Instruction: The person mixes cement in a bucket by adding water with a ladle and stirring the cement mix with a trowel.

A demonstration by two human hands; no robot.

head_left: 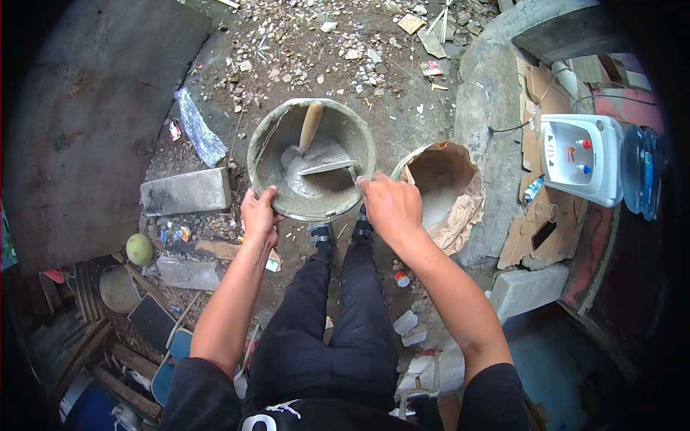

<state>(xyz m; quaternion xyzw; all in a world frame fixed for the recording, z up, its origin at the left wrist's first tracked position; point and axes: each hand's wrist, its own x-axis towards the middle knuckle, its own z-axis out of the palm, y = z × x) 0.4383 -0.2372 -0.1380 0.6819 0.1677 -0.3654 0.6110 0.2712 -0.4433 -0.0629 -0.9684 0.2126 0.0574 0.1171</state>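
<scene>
A round grey pan caked in cement holds a heap of pale grey mortar. A trowel with a wooden handle lies in it, blade on the mortar. My left hand grips the pan's near-left rim. My right hand grips the near-right rim. The pan is held in front of my legs, above rubble-strewn ground.
An open paper cement sack stands just right of the pan against a concrete wall. A concrete block lies left, another block at right. A white water dispenser sits far right. Planks and junk fill the lower left.
</scene>
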